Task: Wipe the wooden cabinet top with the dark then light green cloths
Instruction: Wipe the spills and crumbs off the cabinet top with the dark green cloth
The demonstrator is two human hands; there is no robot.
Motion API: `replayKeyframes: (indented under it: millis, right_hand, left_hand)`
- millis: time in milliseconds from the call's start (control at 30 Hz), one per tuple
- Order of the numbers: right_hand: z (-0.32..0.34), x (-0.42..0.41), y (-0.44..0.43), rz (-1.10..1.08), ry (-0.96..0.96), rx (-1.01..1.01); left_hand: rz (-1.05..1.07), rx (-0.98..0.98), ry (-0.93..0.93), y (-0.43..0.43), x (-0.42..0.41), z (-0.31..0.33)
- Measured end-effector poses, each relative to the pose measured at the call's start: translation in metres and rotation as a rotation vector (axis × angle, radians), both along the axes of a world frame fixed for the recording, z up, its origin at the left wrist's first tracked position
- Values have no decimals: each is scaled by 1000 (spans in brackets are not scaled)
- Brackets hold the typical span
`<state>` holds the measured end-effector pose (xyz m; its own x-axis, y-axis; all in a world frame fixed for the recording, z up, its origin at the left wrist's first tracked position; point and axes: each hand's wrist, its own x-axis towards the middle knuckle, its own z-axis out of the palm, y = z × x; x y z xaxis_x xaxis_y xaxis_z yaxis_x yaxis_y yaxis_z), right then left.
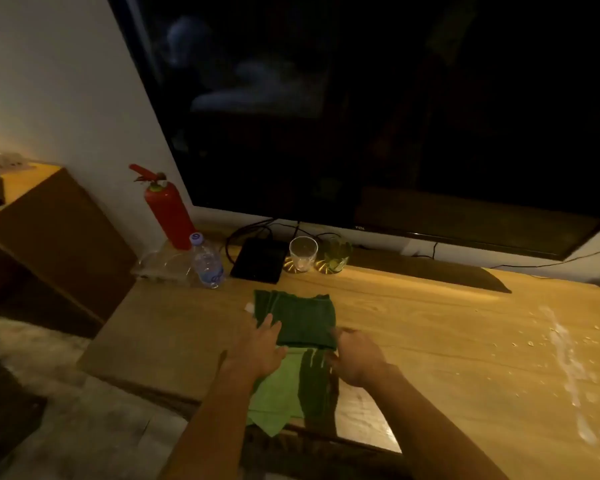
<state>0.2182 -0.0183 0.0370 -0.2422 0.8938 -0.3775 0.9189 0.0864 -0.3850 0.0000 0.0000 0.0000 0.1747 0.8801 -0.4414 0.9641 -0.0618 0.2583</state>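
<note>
A folded dark green cloth [302, 318] lies on the wooden cabinet top [430, 341]. A light green cloth [278, 393] lies just in front of it and hangs a little over the front edge. My left hand [258, 348] rests flat with fingers spread on the near left corner of the dark cloth and on the light cloth. My right hand [355, 356] is at the dark cloth's near right corner, fingers curled; whether it pinches the cloth is unclear. White powder and crumbs [565, 355] streak the top at the right.
At the back stand a water bottle [207, 261], a black box [258, 259], a clear glass [302, 252], a green glass [336, 254] and a red fire extinguisher [165, 206]. A large dark TV [378, 109] hangs above. A lower wooden cabinet [49, 223] stands at left.
</note>
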Motion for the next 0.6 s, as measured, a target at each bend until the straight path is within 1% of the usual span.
replayKeyframes:
  millis: [67, 167, 267, 367, 467, 600]
  right_hand:
    - [-17, -5, 13, 4, -13, 8]
    - [-40, -9, 28, 4, -51, -11]
    - [-64, -11, 43, 14, -63, 2]
    - [-86, -11, 58, 28, -83, 3]
    - [-110, -12, 70, 79, -102, -3]
    - [-131, -11, 81, 171, -123, 20]
  left_hand:
    - [38, -16, -46, 14, -1, -16]
    - [52, 1, -54, 30, -3, -42]
    - [60, 44, -101, 42, -7, -61]
    - [68, 33, -108, 51, -14, -80]
    - [95, -9, -106, 59, -23, -99]
    - [40, 2, -127, 65, -34, -117]
